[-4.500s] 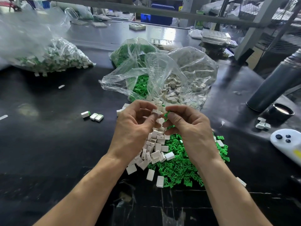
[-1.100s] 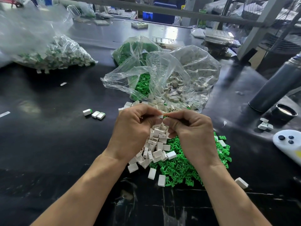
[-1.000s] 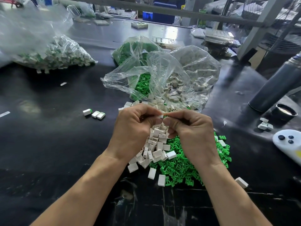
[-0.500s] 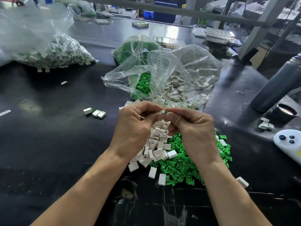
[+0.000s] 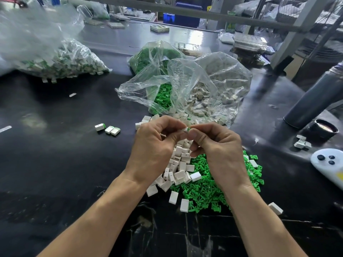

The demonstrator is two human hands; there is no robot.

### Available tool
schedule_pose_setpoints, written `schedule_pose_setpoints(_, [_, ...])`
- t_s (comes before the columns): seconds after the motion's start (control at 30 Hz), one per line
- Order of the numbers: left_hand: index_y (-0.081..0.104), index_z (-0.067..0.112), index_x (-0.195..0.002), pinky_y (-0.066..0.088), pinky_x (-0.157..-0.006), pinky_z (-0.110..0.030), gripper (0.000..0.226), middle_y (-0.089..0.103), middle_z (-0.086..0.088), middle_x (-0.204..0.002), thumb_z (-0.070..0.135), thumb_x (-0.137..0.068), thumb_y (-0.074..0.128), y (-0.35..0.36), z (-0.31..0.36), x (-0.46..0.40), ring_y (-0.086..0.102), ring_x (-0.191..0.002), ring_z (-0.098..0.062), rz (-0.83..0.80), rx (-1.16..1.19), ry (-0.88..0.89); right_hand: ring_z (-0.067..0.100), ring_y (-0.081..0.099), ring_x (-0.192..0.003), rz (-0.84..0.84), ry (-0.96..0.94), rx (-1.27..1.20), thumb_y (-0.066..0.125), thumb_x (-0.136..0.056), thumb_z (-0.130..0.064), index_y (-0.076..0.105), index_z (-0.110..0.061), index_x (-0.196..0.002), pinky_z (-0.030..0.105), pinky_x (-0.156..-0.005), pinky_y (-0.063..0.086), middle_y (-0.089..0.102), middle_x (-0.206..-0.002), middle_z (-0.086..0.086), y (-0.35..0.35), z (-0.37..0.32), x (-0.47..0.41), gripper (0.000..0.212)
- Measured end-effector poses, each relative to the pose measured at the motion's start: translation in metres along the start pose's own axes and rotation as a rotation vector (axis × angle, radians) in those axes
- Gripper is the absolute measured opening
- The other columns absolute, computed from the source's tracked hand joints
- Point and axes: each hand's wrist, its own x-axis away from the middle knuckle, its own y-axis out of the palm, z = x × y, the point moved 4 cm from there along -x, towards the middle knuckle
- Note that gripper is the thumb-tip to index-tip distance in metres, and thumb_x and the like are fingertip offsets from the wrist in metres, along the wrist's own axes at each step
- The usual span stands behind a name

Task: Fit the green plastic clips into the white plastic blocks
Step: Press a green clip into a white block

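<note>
Black surface (image 5: 55,164): left hand (image 5: 154,145) pinches white block (image 5: 183,130), right hand (image 5: 219,145) pinches green clip (image 5: 188,129); a skewed push risks jamming or dropping it

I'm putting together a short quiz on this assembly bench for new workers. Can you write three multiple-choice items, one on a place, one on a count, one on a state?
1. Where do the finished pieces lie apart from the piles?
A. On the table, left of the hands
B. Inside the grey cylinder
C. On the white controller

2. How many finished pieces lie in that small group?
A. One
B. Three
C. Seven

3. What are the two hands doing?
A. Resting flat on the table
B. Tying a bag shut
C. Pinching a white block and green clip together

Answers:
1 A: they lie on the black table, left of the left hand.
2 B: three can be counted.
3 C: the left hand and right hand meet on the white block and green clip.
</note>
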Motion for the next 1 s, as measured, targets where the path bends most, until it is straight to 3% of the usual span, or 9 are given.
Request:
schedule_pose_setpoints(0.1, [0.075,0.018,-0.095,0.061,-0.080,-0.040,0.011,0.077,0.005,-0.088,0.008,-0.091,0.077,0.000,0.001,0.000,0.073,-0.083,-0.014,0.011,0.025,-0.014,0.019,0.063,-0.060,-0.014,0.018,-0.034,0.065,-0.099,-0.024,0.074,-0.005,-0.096,0.032,-0.052,0.057,0.075,-0.082,0.012,0.004,-0.002,0.001,0.022])
schedule_pose_setpoints(0.2, [0.075,0.025,-0.093,0.059,-0.078,-0.049,0.013,0.073,-0.001,-0.094,0.014,-0.090,0.079,0.002,0.002,0.000,0.070,-0.081,-0.026,0.017,0.012,-0.026,0.020,0.059,-0.055,-0.045,0.070,-0.047,0.050,-0.105,-0.043,0.071,-0.006,-0.087,0.033,-0.043,0.050,0.071,-0.074,0.009,0.012,-0.003,0.004,0.047])
schedule_pose_setpoints(0.27, [0.075,0.023,-0.093,0.060,-0.076,-0.047,0.012,0.070,-0.001,-0.102,0.013,-0.089,0.079,0.005,0.003,0.001,0.070,-0.079,-0.022,-0.009,0.017,-0.033,0.021,0.057,-0.050,-0.070,0.105,-0.021,0.041,-0.108,-0.051,0.072,-0.010,-0.077,0.032,-0.041,0.048,0.068,-0.064,0.008,0.016,-0.002,0.005,0.060])
schedule_pose_setpoints(0.33, [0.074,0.016,-0.091,0.058,-0.067,-0.033,0.010,0.068,0.001,-0.105,0.007,-0.089,0.078,0.010,0.005,0.002,0.067,-0.071,-0.015,-0.043,0.051,-0.030,0.024,0.055,-0.048,-0.092,0.134,0.001,0.035,-0.107,-0.059,0.072,-0.011,-0.071,0.033,-0.041,0.045,0.064,-0.061,0.011,0.019,0.000,0.006,0.070])
schedule_pose_setpoints(0.4, [0.074,0.011,-0.091,0.054,-0.062,-0.020,0.008,0.068,0.000,-0.105,0.004,-0.089,0.077,0.014,0.006,0.003,0.067,-0.068,-0.014,-0.062,0.081,-0.025,0.024,0.051,-0.047,-0.080,0.170,-0.013,0.036,-0.103,-0.061,0.070,-0.014,-0.065,0.031,-0.041,0.039,0.059,-0.058,0.011,0.021,0.001,0.006,0.070])
schedule_pose_setpoints(0.5, [0.074,0.010,-0.092,0.053,-0.064,-0.016,0.007,0.070,0.002,-0.105,0.005,-0.088,0.078,0.017,0.007,0.004,0.070,-0.071,-0.010,-0.070,0.069,-0.022,0.014,0.047,-0.043,-0.045,0.179,-0.005,0.035,-0.109,-0.053,0.068,-0.024,-0.055,0.024,-0.038,0.034,0.053,-0.051,0.000,0.021,-0.001,0.007,0.069])
schedule_pose_setpoints(0.63, [0.074,0.010,-0.091,0.057,-0.066,-0.022,0.008,0.071,0.001,-0.105,0.005,-0.088,0.079,0.019,0.005,0.005,0.072,-0.073,-0.011,-0.084,0.053,-0.023,-0.003,0.059,-0.043,-0.090,0.165,-0.075,0.029,-0.115,-0.035,0.072,-0.028,-0.065,0.008,-0.040,0.041,0.060,-0.048,-0.013,0.023,-0.005,0.011,0.066])
schedule_pose_setpoints(0.8, [0.075,0.013,-0.091,0.060,-0.072,-0.031,0.009,0.070,0.001,-0.106,0.007,-0.086,0.081,0.018,0.005,0.005,0.072,-0.083,-0.020,-0.076,0.016,-0.003,-0.003,0.060,-0.044,-0.096,0.188,-0.108,0.028,-0.115,-0.035,0.069,-0.015,-0.090,0.009,-0.040,0.042,0.062,-0.049,-0.013,0.025,-0.004,0.012,0.052])
schedule_pose_setpoints(1.0, [0.075,0.016,-0.094,0.059,-0.080,-0.047,0.010,0.071,0.001,-0.107,0.010,-0.088,0.080,0.019,0.006,0.006,0.071,-0.087,-0.023,-0.088,0.016,-0.010,-0.001,0.048,-0.042,-0.053,0.170,-0.056,0.030,-0.112,-0.044,0.078,-0.039,-0.076,0.014,-0.038,0.036,0.054,-0.048,-0.013,0.025,0.002,0.010,0.060])
